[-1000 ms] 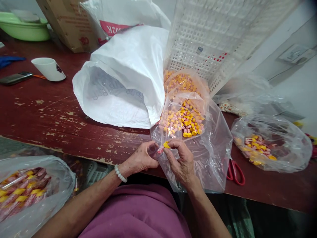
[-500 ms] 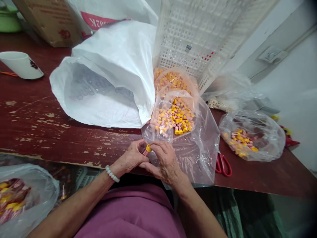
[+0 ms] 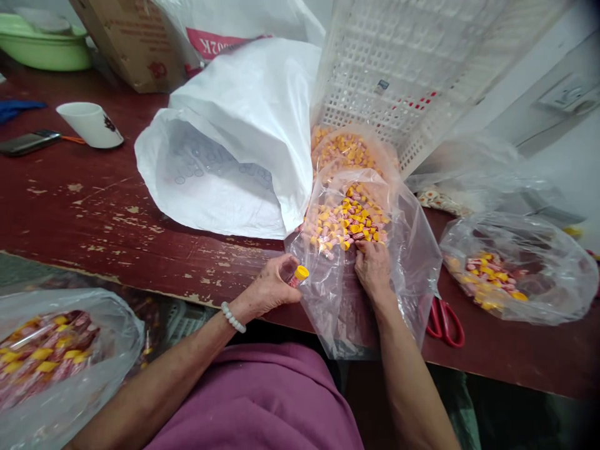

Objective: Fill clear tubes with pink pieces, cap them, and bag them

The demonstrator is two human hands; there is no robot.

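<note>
My left hand [image 3: 272, 289] is closed round a small pink tube with a yellow cap [image 3: 298, 275], held at the table's front edge. My right hand [image 3: 374, 267] is inside a clear plastic bag [image 3: 412, 250], fingertips curled into the pile of loose yellow caps and pink tubes [image 3: 347, 219]. What those fingers pinch is hidden among the pieces. A white bead bracelet [image 3: 233, 317] sits on my left wrist.
A big white sack [image 3: 234, 150] lies open on the worn red table [image 3: 94, 212]. A white lattice crate [image 3: 403, 69] leans behind. Another clear bag of pieces [image 3: 515, 269] and red scissors [image 3: 443, 322] lie right. A bag of capped tubes [image 3: 51, 356] sits lower left; cup [image 3: 91, 127], phone [image 3: 28, 142], green basin [image 3: 44, 47] far left.
My right hand let go of the capped tube and reached forward into the bag's pile. My left hand keeps the tube, its yellow cap now on.
</note>
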